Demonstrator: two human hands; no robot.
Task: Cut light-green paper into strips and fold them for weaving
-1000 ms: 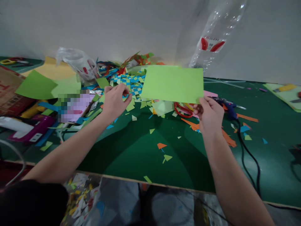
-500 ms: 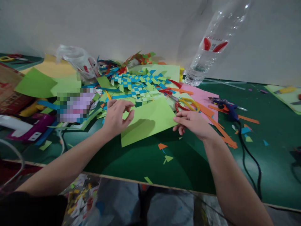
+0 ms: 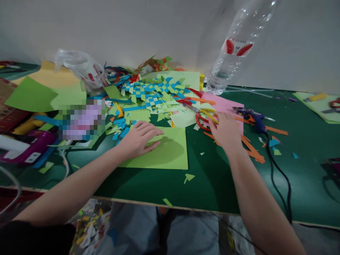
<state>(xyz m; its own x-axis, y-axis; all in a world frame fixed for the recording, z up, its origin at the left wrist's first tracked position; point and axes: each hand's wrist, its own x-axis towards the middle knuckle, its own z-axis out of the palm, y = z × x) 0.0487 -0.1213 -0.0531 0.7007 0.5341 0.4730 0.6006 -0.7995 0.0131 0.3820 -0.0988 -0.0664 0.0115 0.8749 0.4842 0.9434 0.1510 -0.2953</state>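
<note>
From far off, I watch a big green table (image 3: 212,184) that fills the middle of the frame. A tall clear bottle (image 3: 236,53) leans at the upper right. A messy heap of woven paper strips (image 3: 154,92) sits above the middle, maybe pushed back to make room to work. The light green sheet (image 3: 170,152) lies flat just below the middle of the frame, near the table's front edge, I guess so it is easy to reach.

My left hand (image 3: 142,138) is spread loosely over the left part of that sheet, with nothing pinched. Perhaps it is there to keep the paper from sliding. My right hand (image 3: 225,129) is right of the middle, bent over the handles of the scissors (image 3: 205,112). I can't tell how far its fingers are curled, or if they have hold of the handles.

The hand hides some of the scissors and the pink paper (image 3: 225,102). My left hand covers part of the sheet. The bottle's top is cut off, and blocky squares blur a purple thing (image 3: 95,111) at the left.
</note>
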